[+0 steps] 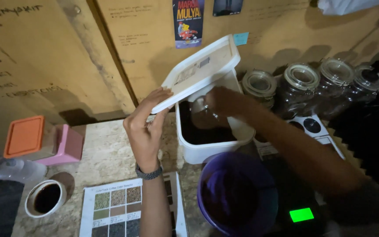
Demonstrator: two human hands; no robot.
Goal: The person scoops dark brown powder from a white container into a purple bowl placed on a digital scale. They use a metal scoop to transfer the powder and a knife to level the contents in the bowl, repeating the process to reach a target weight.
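Observation:
My left hand (145, 127) grips the near edge of a white rectangular lid (198, 70) and holds it tilted up over a white plastic tub (207, 149) filled with dark grounds or beans. My right hand (222, 102) reaches into the tub from the right, closed on a small clear scoop or cup (203, 115) just above the dark contents. A dark band circles my left wrist. In front of the tub a purple bowl (237, 193) stands on a black scale with a lit green display (301, 214).
Several lidded glass jars (301, 83) line the back wall at right. A pink container with an orange lid (25, 136) stands at left, a white cup of dark liquid (45, 198) near the front left, and a printed colour chart (115, 208) lies on the stone counter.

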